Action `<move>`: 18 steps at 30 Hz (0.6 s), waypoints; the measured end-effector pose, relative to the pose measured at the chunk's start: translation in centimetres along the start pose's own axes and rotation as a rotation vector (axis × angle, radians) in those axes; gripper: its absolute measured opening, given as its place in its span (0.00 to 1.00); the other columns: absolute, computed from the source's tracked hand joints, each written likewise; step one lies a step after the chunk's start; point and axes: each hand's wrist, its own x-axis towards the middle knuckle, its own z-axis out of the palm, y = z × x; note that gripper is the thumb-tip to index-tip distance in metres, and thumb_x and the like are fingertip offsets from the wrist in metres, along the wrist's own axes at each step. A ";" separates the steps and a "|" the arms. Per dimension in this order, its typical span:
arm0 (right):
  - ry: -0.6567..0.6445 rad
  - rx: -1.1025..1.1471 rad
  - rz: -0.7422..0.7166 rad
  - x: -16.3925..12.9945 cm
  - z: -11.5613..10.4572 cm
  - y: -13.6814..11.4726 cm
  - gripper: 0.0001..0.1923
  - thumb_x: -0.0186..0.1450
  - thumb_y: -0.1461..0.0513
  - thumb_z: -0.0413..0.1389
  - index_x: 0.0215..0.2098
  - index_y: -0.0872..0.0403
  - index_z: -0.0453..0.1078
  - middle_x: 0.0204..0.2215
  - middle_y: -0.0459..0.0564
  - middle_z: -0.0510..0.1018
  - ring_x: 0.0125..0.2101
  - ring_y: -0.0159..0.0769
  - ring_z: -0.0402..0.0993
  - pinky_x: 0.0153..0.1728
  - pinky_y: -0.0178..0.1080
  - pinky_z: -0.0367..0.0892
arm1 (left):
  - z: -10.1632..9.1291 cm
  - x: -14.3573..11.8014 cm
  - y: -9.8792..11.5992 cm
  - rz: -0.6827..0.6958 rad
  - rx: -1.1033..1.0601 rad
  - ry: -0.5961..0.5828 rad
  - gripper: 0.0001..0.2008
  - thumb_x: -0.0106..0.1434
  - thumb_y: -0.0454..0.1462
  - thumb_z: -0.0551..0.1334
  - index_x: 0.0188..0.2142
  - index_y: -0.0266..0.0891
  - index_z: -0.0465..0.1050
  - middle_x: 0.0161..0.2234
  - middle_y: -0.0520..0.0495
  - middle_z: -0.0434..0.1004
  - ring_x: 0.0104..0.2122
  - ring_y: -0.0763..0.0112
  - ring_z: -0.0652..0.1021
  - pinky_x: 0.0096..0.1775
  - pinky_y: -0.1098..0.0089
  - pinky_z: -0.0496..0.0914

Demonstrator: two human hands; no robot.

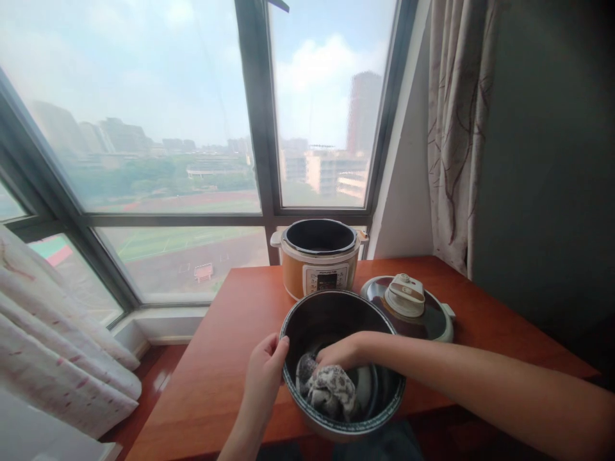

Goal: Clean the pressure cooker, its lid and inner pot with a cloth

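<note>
A dark inner pot (336,314) is tilted towards me at the front edge of the table. My left hand (266,365) grips its rim on the left side, thumb over the edge. Inside the pot, my right hand (339,352) is closed on a crumpled grey-and-white patterned cloth (331,390), which lies against the inner wall. The fingertips of the right hand are partly hidden by the cloth. Behind the pot stands an orange-and-white electric pressure cooker (294,272), its top uncovered. To its right, the cooker lid (432,314) rests on the table with its handle up.
The reddish-brown wooden table (216,358) stands by large slanted windows (168,115). A patterned curtain (456,128) hangs at the right, and another curtain (52,333) is at the lower left.
</note>
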 end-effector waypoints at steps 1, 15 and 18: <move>0.003 0.005 -0.020 0.2 0.2 -0.3 0.09 0.62 0.59 0.58 0.35 0.56 0.76 0.26 0.46 0.79 0.28 0.36 0.77 0.31 0.35 0.73 | -0.1 0.3 -0.1 0.001 0.022 -0.017 0.23 0.52 0.58 0.63 0.23 0.40 0.64 0.15 0.57 0.59 0.14 0.78 0.61 0.14 0.77 0.54; 0.421 -1.023 -0.247 -0.2 -1.2 -0.7 0.24 0.58 0.66 0.62 0.53 0.60 0.71 0.49 0.63 0.79 0.47 0.52 0.75 0.43 0.47 0.69 | -0.4 0.4 0.5 0.045 0.101 -0.124 0.21 0.55 0.55 0.61 0.21 0.41 0.61 0.13 0.57 0.60 0.10 0.78 0.62 0.14 0.77 0.53; 0.467 -1.256 -0.269 0.2 -1.6 0.5 0.13 0.67 0.68 0.54 0.47 0.57 0.76 0.46 0.61 0.81 0.49 0.52 0.73 0.48 0.52 0.67 | -0.3 0.5 0.3 0.052 0.095 -0.119 0.21 0.54 0.55 0.61 0.21 0.42 0.61 0.13 0.57 0.60 0.10 0.77 0.62 0.14 0.76 0.53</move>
